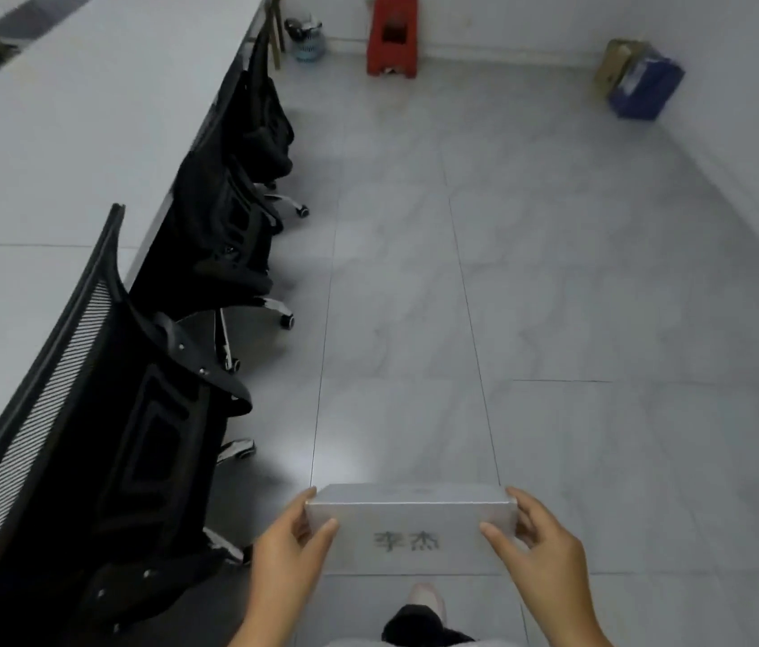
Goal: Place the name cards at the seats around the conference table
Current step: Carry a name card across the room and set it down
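A white folded name card point(410, 525) with two dark printed characters on its near face is held low in front of me, above the tiled floor. My left hand point(291, 548) grips its left end and my right hand point(538, 553) grips its right end. The long white conference table point(65, 147) runs along the left side, with black mesh office chairs pushed against its near edge. No card shows on the visible tabletop.
Three black wheeled chairs point(102, 436) point(223, 245) point(265, 114) line the table. A red plastic stool point(392, 35), a small bin point(307, 39) and a blue-and-brown box point(639, 79) stand by the far wall. Grey tiled floor point(508, 273) stretches ahead. My foot point(424, 604) shows below the card.
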